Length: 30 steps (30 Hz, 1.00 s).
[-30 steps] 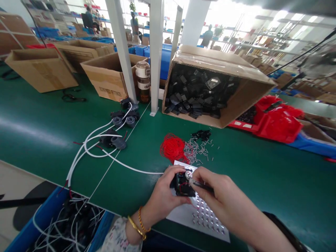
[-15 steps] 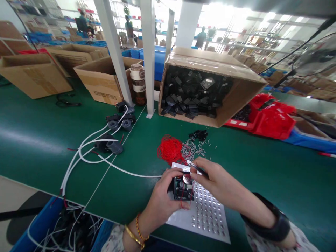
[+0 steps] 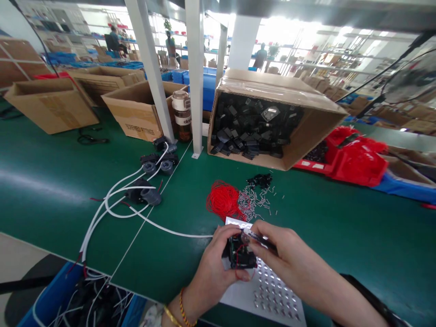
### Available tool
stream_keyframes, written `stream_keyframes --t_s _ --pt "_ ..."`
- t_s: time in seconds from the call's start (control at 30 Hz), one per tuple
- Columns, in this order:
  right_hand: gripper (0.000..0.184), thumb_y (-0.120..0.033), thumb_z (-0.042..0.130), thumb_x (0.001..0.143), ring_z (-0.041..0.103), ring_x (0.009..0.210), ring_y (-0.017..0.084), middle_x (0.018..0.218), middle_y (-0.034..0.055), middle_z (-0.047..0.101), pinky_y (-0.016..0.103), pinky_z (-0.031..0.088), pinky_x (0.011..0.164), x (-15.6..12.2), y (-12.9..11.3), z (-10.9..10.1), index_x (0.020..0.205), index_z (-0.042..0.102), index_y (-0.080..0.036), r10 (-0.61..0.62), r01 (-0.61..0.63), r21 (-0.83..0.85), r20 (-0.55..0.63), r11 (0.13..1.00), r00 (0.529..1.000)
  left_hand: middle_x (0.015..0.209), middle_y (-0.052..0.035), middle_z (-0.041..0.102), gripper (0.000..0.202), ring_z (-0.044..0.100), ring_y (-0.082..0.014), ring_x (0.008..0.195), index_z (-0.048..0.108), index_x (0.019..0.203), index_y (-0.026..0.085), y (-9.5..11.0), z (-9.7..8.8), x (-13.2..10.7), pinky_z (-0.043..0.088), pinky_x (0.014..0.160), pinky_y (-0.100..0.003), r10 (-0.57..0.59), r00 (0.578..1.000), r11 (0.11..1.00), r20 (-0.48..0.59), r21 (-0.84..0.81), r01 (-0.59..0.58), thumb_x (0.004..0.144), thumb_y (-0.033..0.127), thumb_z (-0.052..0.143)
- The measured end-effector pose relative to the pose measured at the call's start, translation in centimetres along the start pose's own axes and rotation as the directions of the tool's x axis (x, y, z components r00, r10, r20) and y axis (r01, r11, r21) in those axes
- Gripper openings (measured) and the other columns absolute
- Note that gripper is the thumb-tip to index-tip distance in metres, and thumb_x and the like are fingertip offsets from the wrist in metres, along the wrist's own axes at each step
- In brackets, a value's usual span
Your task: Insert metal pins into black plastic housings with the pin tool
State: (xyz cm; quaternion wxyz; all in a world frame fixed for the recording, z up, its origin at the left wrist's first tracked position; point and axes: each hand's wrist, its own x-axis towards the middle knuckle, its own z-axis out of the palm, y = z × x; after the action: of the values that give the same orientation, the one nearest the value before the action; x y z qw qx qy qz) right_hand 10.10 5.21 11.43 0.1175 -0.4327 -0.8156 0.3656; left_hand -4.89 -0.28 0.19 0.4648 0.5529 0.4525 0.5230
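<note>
"What writing are you seeing?"

"'SCREWED FITTINGS' is showing on one open brown cardboard box [image 3: 131,120] in the upper left of the frame."

"And what are the two hands doing?"

"At the lower middle, the left hand [image 3: 214,265] is gripping one black square plastic case [image 3: 243,261], fingers above, thumb below. The right hand [image 3: 288,247] is pinching one thin dark stick-shaped tool [image 3: 268,244] over it. I can't tell if its tip is touching."

Bare left hand [image 3: 215,268] and right hand [image 3: 288,250], gold bangle [image 3: 172,316] on the left wrist.
Handward of the bangle, a twisted orange-gold bracelet [image 3: 184,307]; elbowward, a pale patterned sleeve [image 3: 152,317]. Well right of it, a black band [image 3: 366,294] on the right forearm.
</note>
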Motion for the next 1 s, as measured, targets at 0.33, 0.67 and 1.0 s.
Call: stream_keyframes --t_s 0.33,0.67,1.0 --pt "0.016 -0.011 0.05 0.086 0.048 0.06 0.012 0.067 -0.0029 0.055 0.024 0.033 0.055 0.7 0.3 -1.0 0.072 0.049 -0.019 0.046 -0.044 -0.068 0.021 0.997 0.999 0.124 -0.0043 0.054 0.076 0.046 -0.0256 0.119 0.051 0.117 0.025 0.0 -0.1 0.0 0.034 0.105 -0.042 0.008 1.0 1.0 0.021 0.02 -0.008 0.052 0.009 0.087" --pt "0.013 -0.016 0.048 0.087 0.05 0.064 0.013 0.072 -0.0019 0.057 0.025 0.035 0.058 -0.5 -1.0 -0.6 0.075 0.051 -0.02 0.04 -0.045 0.056 0.087 0.997 0.995 0.13 -0.0051 0.049 0.071 0.043 -0.025 0.123 0.044 0.125 0.028 0.0 -0.3 -0.3 0.026 0.11 -0.048 0.049 0.997 0.996 0.065 0.075 -0.054 0.066 0.014 0.081" --pt "0.013 -0.014 0.05 0.088 0.05 0.065 0.013 0.075 -0.0021 0.058 0.025 0.036 0.06 -1.0 -1.3 -0.7 0.075 0.051 -0.02 0.049 -0.05 0.007 0.103 0.999 0.993 0.126 -0.0065 0.051 0.07 0.045 -0.0258 0.121 0.048 0.12 0.024 0.4 -0.3 -0.1 0.025 0.111 -0.05 0.022 0.998 0.995 0.058 0.098 -0.027 0.061 0.013 0.084"
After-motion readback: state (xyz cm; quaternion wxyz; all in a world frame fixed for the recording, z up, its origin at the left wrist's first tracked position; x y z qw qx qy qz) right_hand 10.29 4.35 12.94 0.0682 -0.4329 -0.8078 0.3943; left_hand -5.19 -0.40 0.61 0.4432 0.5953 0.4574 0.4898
